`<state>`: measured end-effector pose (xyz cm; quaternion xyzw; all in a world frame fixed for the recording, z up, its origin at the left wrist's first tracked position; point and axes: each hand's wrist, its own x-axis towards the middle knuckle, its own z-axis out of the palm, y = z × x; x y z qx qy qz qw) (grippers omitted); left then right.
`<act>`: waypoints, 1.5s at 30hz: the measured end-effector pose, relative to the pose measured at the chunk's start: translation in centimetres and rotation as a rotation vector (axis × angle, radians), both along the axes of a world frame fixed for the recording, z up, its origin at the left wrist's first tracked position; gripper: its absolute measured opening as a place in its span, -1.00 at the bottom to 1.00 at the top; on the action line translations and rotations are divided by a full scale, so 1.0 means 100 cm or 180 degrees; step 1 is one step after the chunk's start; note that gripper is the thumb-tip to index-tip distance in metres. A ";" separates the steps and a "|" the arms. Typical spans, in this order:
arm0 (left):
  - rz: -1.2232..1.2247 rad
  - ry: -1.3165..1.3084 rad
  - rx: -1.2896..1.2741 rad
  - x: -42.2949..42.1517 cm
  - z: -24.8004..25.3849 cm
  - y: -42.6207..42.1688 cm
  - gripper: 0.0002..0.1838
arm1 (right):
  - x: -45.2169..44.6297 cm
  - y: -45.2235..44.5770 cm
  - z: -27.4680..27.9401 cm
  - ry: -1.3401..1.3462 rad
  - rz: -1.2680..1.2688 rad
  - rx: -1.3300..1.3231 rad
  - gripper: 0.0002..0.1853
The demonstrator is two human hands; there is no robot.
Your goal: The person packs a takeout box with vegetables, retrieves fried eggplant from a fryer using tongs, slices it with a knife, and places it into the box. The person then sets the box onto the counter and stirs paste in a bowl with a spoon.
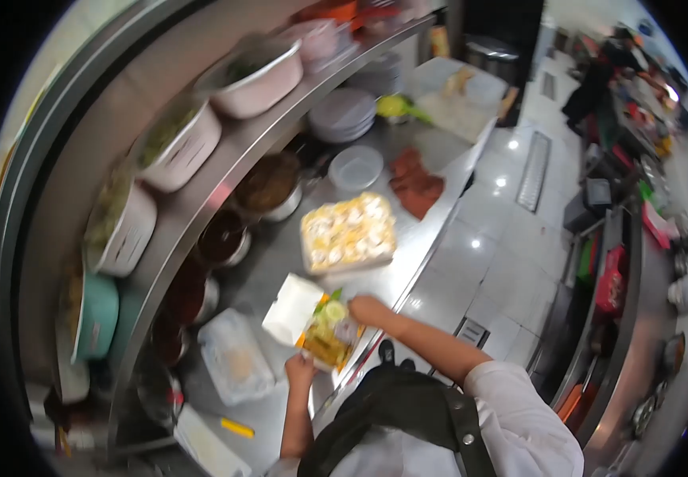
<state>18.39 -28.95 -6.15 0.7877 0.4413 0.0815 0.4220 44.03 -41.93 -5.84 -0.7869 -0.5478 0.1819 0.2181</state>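
Observation:
An open takeaway box (290,308) with a white inside and orange edges sits near the front edge of the steel counter. Yellowish food, a pale green round slice and green leaves (329,312) fill it, with something purplish-white at one side. My left hand (300,370) is closed at the box's near left corner. At the far right side of the box, my right hand (366,310) is closed on its edge, with the fingertips partly hidden. Just beyond stands a rectangular tub (349,232) heaped with yellow and white food.
Sauce pots (268,187) line the back of the counter (276,246) under a shelf of food tubs (181,151). A clear container (236,355), a yellow-handled tool (237,428), reddish meat (417,183) and stacked plates (342,115) lie around. Other people (626,67) stand far right.

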 end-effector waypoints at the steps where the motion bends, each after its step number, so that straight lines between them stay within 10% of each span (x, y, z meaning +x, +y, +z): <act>1: -0.0059 -0.0141 -0.0171 -0.002 -0.004 0.003 -0.77 | -0.004 -0.014 0.001 0.0049 0.0109 0.0086 -0.79; 5: -0.0915 -0.0023 0.1278 -0.002 0.031 -0.008 -0.71 | -0.027 -0.047 -0.018 0.1582 -0.0066 0.0807 -0.72; 11: -0.1457 0.1409 0.0408 0.057 0.194 -0.040 -0.85 | -0.017 -0.113 0.057 0.3930 -0.0939 0.0671 -0.55; 17: -0.2603 -0.0106 0.1353 0.203 0.236 -0.102 -0.80 | 0.049 -0.232 0.079 0.5863 -0.1144 0.1475 -0.27; 28: -0.4517 -0.1087 0.0885 0.467 0.212 -0.554 -0.75 | 0.139 -0.730 0.058 0.4662 -0.2311 0.3812 0.03; 35: -0.4314 -0.0905 -0.0946 0.505 0.223 -0.805 -0.59 | 0.139 -1.032 0.141 0.3764 -0.3224 0.4521 -0.07; 45: -0.5056 -0.0260 0.0094 0.508 0.236 -0.993 -0.64 | 0.072 -1.311 0.271 0.1477 -0.3792 0.6769 -0.27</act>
